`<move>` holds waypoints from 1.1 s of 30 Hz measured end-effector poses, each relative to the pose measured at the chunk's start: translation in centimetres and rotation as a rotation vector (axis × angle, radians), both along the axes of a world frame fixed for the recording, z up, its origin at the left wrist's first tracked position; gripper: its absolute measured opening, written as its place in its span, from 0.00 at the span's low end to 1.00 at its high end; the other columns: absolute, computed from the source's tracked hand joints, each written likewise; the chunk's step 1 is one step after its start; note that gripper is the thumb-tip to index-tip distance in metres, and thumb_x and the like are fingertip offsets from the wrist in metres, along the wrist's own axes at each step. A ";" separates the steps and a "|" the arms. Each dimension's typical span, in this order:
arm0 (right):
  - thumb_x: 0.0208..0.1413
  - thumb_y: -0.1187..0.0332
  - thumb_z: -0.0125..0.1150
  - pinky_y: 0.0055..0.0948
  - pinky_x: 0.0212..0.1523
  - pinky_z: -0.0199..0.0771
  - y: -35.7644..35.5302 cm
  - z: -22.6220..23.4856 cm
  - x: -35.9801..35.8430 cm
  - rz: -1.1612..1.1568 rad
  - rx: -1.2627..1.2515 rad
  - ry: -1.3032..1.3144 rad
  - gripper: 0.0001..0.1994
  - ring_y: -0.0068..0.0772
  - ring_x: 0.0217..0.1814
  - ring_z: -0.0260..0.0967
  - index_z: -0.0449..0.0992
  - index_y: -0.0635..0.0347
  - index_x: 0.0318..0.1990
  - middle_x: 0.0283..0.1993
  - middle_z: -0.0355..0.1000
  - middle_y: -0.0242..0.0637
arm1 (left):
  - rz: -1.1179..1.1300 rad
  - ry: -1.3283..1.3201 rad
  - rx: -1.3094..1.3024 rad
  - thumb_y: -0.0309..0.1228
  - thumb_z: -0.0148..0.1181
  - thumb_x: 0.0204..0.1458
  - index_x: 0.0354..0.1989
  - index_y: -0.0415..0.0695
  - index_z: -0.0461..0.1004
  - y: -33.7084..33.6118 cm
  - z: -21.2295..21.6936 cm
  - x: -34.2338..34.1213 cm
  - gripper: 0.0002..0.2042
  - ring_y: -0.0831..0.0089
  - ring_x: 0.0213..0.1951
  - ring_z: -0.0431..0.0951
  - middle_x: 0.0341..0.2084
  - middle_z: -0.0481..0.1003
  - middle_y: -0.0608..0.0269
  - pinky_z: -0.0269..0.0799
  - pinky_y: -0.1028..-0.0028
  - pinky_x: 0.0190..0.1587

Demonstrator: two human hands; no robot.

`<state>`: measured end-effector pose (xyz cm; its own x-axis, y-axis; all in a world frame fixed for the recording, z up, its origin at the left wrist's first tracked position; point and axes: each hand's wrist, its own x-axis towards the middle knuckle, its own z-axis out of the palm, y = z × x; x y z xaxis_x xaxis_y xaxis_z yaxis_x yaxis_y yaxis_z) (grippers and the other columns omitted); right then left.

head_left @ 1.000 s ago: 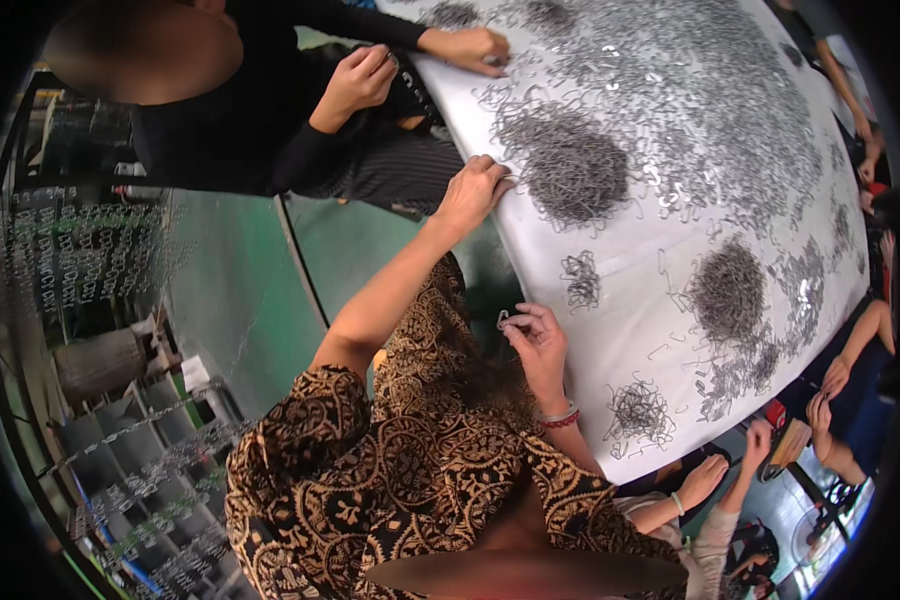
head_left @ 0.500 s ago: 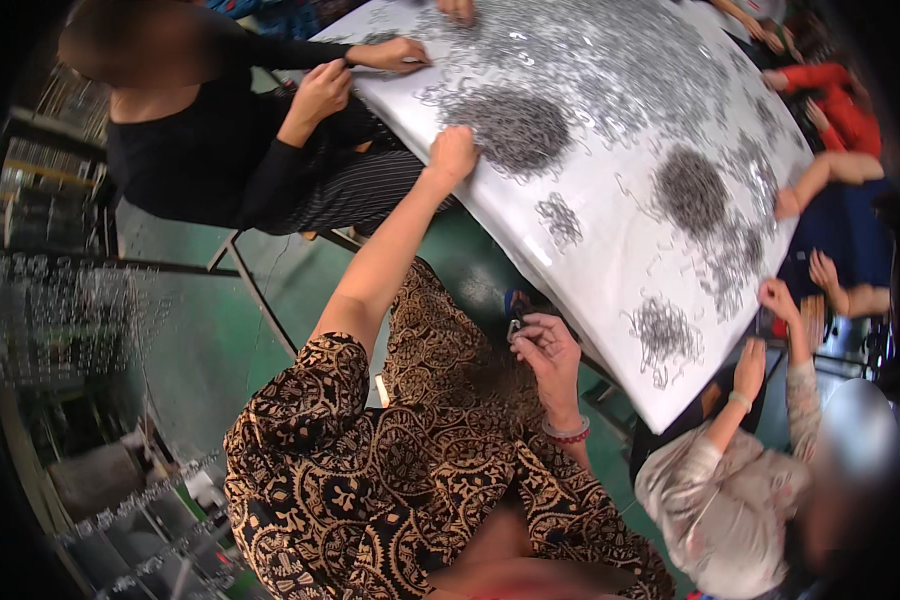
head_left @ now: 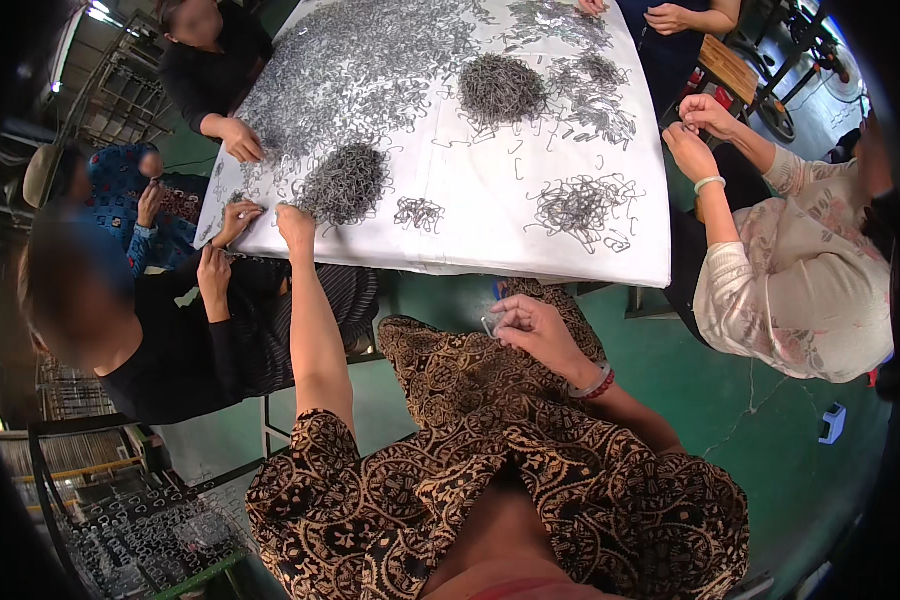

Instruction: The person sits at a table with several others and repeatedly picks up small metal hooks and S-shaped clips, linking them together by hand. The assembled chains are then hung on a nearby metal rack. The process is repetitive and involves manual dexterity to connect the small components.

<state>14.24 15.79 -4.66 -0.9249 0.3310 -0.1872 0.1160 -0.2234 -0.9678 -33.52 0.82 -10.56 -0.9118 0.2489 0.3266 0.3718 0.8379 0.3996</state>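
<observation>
My left arm stretches out to the table, where my left hand [head_left: 296, 225] is closed at the near left edge, just beside a dark heap of bent wire hooks [head_left: 344, 184]. Whatever its fingers pinch is hidden. Over my lap, short of the table's edge, my right hand [head_left: 535, 328] holds a small bent metal hook [head_left: 489, 326] between thumb and fingers. A small cluster of hooks [head_left: 419, 214] lies right of the left hand's heap. Farther right, a looser pile of hooks [head_left: 582, 212] sits near the table's corner.
The white-covered table [head_left: 490, 245] carries many scattered hooks and another dense heap [head_left: 501, 89]. Co-workers sit around it: one in black [head_left: 170, 345] close on my left, one in a pale floral top [head_left: 790, 275] on my right. A small blue stool [head_left: 832, 423] stands on the green floor.
The view has swung round, so the table now lies straight ahead. My left hand remains by the same heap, and my right hand still holds the small metal piece above my lap.
</observation>
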 end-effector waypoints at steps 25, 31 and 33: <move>0.55 0.83 0.59 0.22 0.31 0.76 -1.8 -0.4 0.8 -0.118 -0.076 0.032 0.10 0.27 0.33 0.74 0.70 0.72 0.45 0.35 0.74 0.41 | -0.548 -0.253 0.308 0.30 0.58 0.52 0.36 0.39 0.79 5.3 3.3 18.9 0.09 0.55 0.36 0.80 0.33 0.79 0.51 0.75 0.64 0.42; 0.55 0.82 0.59 0.24 0.31 0.78 -1.1 1.3 -1.0 0.054 -0.108 -0.010 0.17 0.30 0.33 0.75 0.64 0.70 0.51 0.32 0.73 0.41 | -0.139 -0.010 0.258 0.28 0.60 0.49 0.30 0.37 0.79 -2.9 1.4 8.9 0.07 0.45 0.34 0.78 0.28 0.76 0.41 0.72 0.55 0.40; 0.56 0.82 0.57 0.25 0.32 0.78 -1.7 2.2 -2.9 0.129 -0.078 0.010 0.16 0.31 0.33 0.75 0.65 0.70 0.51 0.33 0.73 0.42 | -0.129 0.004 0.202 0.27 0.61 0.48 0.29 0.36 0.78 -3.5 0.6 7.2 0.06 0.45 0.34 0.78 0.28 0.76 0.40 0.72 0.54 0.41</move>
<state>11.34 14.12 -2.50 -0.9609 0.1937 -0.1981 0.1389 -0.2816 -0.9494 -26.29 -2.64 -9.94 -0.8751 0.2927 0.3854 0.4729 0.6866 0.5523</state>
